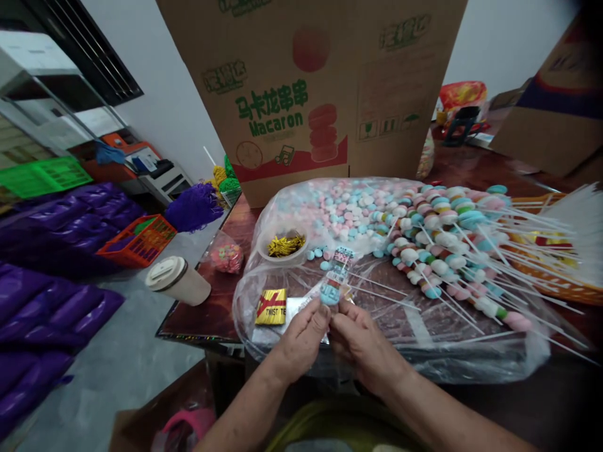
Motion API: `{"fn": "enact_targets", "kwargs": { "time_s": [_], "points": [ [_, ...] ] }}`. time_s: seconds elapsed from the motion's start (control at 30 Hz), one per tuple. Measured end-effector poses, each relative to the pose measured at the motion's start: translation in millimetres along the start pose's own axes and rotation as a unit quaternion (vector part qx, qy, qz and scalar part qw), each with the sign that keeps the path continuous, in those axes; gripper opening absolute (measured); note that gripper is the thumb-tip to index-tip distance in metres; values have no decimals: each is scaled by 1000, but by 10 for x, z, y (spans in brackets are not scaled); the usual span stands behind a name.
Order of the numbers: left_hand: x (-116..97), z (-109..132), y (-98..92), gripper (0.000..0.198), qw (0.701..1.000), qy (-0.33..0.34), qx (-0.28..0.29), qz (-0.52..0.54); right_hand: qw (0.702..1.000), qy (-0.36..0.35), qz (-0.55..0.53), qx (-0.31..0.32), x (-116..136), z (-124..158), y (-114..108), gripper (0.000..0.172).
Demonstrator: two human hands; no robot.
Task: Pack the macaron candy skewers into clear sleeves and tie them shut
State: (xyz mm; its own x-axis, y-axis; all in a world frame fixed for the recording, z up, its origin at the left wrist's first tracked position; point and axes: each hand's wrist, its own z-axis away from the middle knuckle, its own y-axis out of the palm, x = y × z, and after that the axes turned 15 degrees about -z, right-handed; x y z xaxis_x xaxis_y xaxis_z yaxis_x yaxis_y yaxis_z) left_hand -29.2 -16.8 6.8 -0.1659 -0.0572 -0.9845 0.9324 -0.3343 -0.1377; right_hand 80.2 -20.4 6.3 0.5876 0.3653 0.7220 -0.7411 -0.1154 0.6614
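Note:
Both hands meet at the table's near edge. My left hand (304, 336) is closed, thumb and fingers pinching the lower end of a small printed packet (335, 279) that points away from me. Close beside it, my right hand (365, 342) is also closed at the packet's lower end. Just left of them lies a gold pack of twist ties (271, 307). Beyond is a bowl (301, 256) with loose gold ties. Pastel candies (348, 207) lie loose on clear plastic, and skewers threaded with candies (443, 245) are piled to the right.
A large cardboard box (315, 88) stands behind the candies. Left on the table are a lidded cup (179, 279) and a bag of pink candies (227, 256). An orange basket (551, 282) holding white sticks (581, 232) is at the right. Purple bags (42, 320) lie at the far left.

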Motion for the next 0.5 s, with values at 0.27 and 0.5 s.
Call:
{"fn": "enact_targets", "kwargs": {
  "time_s": [0.27,0.5],
  "points": [
    [-54,-47,-188,37,988,41,-148,-25,974,159,-64,148,-91,10,-166,39],
    [51,-122,221,21,964,67,1,-258,972,-132,173,-89,199,249,-623,35]
  ]
}}
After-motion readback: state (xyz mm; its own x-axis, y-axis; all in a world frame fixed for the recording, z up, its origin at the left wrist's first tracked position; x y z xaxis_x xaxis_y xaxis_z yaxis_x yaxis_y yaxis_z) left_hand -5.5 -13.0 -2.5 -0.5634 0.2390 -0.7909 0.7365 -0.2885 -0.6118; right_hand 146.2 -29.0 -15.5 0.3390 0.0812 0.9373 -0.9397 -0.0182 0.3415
